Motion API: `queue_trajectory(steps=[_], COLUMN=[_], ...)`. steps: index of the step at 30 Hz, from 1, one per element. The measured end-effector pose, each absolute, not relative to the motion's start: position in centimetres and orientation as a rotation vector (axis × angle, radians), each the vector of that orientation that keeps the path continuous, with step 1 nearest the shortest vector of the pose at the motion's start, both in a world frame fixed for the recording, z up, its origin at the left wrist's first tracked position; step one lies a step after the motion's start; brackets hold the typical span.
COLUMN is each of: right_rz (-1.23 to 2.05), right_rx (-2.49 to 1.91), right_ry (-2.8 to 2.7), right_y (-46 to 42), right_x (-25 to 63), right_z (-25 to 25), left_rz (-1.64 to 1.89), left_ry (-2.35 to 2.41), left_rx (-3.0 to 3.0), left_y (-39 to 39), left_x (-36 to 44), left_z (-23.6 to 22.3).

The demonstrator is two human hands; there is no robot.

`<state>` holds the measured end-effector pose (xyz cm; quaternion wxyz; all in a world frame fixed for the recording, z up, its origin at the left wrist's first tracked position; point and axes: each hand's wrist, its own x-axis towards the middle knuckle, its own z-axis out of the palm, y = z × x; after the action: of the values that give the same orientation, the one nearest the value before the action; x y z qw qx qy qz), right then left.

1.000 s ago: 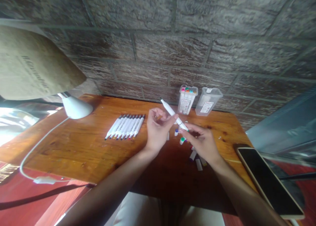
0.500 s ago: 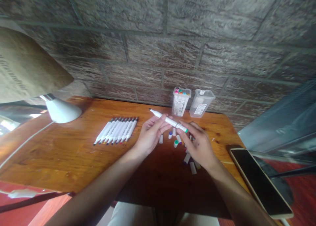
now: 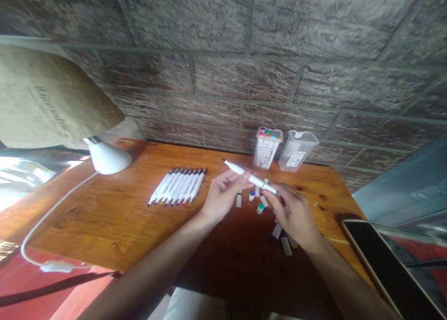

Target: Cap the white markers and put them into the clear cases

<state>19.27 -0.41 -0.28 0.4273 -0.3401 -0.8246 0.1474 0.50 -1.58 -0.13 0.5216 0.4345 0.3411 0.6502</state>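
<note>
My left hand (image 3: 223,194) pinches the middle of a white marker (image 3: 248,176) whose dark tip points up and left. My right hand (image 3: 292,210) grips the same marker at its green-banded lower end. Both hands hover over the wooden table (image 3: 104,213). Several loose marker caps (image 3: 260,208) lie scattered on the wood right under my hands. A tidy row of several uncapped white markers (image 3: 179,186) lies to the left of my left hand.
A clear case with several coloured markers (image 3: 267,147) and a second clear case (image 3: 298,150) stand by the brick wall. A white lamp base (image 3: 108,156) with its cable sits at the left. A phone (image 3: 391,268) lies at the right edge.
The marker has tilted from steep to nearly flat and dropped closer to the table. Both hands lowered with it; the view shifted slightly.
</note>
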Motion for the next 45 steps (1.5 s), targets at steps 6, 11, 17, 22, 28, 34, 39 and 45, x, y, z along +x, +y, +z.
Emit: queue_trajectory(steps=[6,11,17,22,28,34,39,45], right_rz=[0.421,0.589,0.491,0.462,0.482,0.477,0.525,0.724], right_rx=[-0.913,-0.958,-0.981,-0.914,-0.903,-0.761,-0.749,-0.869], right_ry=[-2.066,-2.104,-2.102,-2.211,-2.255,-2.433,-2.445,-2.187], right_y=[-0.1,0.2,1.3,2.0,1.7,1.3,1.1,1.5], right_x=[18.8,18.7,21.0,22.4,22.0,20.8,20.6,21.4], right_z=[-0.9,-0.4,0.3,0.6,0.6,-0.4,-0.4,0.0], left_rz=[1.524,1.585,1.597,1.552,1.499,1.397,1.334,1.315], left_ry=[0.873,0.929,0.943,0.983,0.978,0.992,1.062,1.103], left_rx=[1.097,1.175,1.131,1.084,1.100,1.366,1.563,1.605], left_y=[-1.2,-0.8,-0.7,-0.5,-0.8,-0.9,-1.2,-1.3], left_x=[0.3,0.1,-1.0,-1.4,-1.5,-1.8,-1.4,-1.3], left_z=[-0.9,-0.5,0.0,0.0,0.6,0.5,0.2,0.0])
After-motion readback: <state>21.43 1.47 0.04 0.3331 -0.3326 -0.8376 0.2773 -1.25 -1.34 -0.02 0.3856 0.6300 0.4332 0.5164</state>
